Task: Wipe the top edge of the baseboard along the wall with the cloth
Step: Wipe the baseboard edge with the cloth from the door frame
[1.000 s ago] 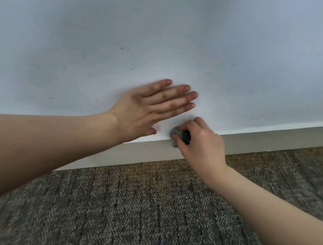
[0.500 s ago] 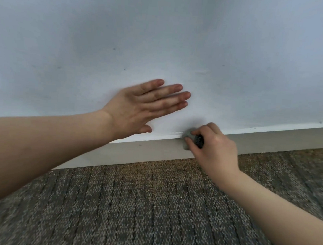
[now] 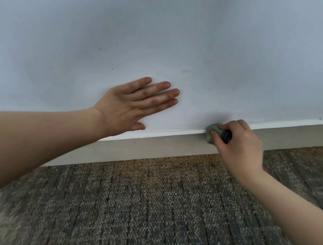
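Right hand (image 3: 237, 144) pressing cloth (image 3: 210, 132) on baseboard (image 3: 156, 148) top edge.
Fingers (image 3: 216, 136) clenched around bunched cloth; left hand (image 3: 128, 108) flat, released, against wall (image 3: 160, 39) above carpet (image 3: 135, 204).

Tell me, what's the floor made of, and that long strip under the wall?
The floor looks like carpet: nubby grey-brown loops in rows. The strip looks like painted wood or plastic, smooth, matte and off-white; the look can't settle which.

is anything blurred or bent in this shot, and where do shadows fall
Head view: the right hand and cloth are slightly motion-blurred; the baseboard runs tilted and faintly bowed from the wide lens; a soft shadow sits on the wall above the cloth; the carpet smears near the corners.
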